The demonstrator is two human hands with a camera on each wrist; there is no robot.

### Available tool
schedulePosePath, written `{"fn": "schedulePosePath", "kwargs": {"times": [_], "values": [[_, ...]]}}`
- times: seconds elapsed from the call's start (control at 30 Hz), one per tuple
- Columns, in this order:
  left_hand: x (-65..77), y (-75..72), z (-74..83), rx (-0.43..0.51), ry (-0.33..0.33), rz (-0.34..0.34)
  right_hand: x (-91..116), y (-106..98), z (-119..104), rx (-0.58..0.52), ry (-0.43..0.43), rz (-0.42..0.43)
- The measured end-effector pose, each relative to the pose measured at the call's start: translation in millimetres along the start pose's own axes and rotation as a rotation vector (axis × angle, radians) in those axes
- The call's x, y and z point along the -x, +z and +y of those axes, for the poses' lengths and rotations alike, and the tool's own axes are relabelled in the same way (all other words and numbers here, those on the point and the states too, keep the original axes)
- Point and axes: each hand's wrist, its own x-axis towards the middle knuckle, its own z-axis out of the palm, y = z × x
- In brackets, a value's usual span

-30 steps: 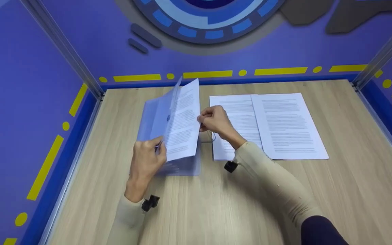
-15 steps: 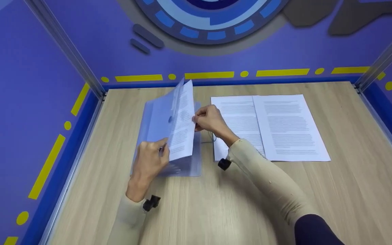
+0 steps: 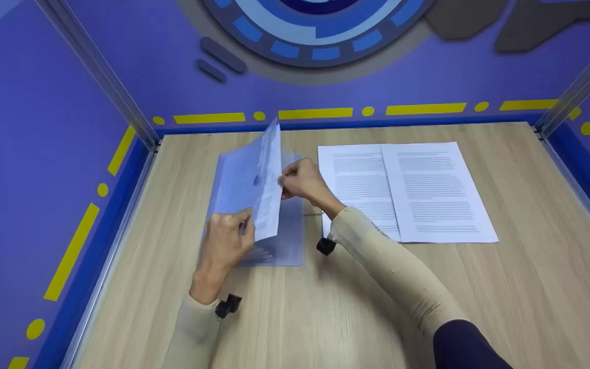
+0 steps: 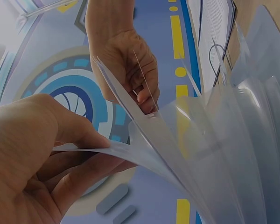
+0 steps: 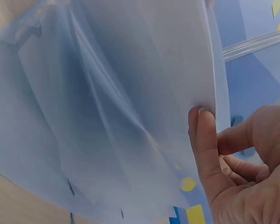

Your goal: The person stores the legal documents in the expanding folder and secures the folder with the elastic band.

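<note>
A translucent expanding file folder (image 3: 233, 179) stands spread on the table, several clear divider sheets (image 4: 214, 140) fanned out inside it. My left hand (image 3: 226, 238) pinches the edge of its front cover between thumb and fingers. With thumb and fingertips, my right hand (image 3: 302, 179) grips the right edge of a printed paper stack (image 3: 269, 195), which stands upright against the inside of that cover. The right wrist view shows the paper's blank back (image 5: 177, 56) with the right hand's fingers (image 5: 207, 149) along its edge. The paper's lower part is partly hidden by the folder.
Two more printed stacks (image 3: 438, 195) lie side by side on the wooden table (image 3: 305, 318), right of the folder. A thin cord loop (image 4: 219, 58) hangs at the folder's side. Blue and purple panels (image 3: 121, 61) wall in the back and sides.
My right hand has moved left with the paper stack, bringing it closer against the folder's cover. The left hand keeps its pinch nearly in place.
</note>
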Motion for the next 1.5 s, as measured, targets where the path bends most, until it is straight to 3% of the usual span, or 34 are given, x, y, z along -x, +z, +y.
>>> {"fn": "schedulePosePath", "kwargs": {"times": [0.5,0.93,1.17,1.5], "values": [[-1.9,-1.2,-1.5,0.0,0.003,0.006,-2,18,0,0.037,0.027,0.021],[-4.2,-0.7,-2.4,0.017,0.005,0.042,-4,19,-4,0.031,0.034,0.019],[-3.4,-2.1,-2.8,0.064,-0.043,0.064,-2,17,-4,0.008,0.037,-0.002],[-0.7,-4.2,-4.3,0.099,-0.111,0.038,6,7,-6,-0.088,0.017,-0.031]]}}
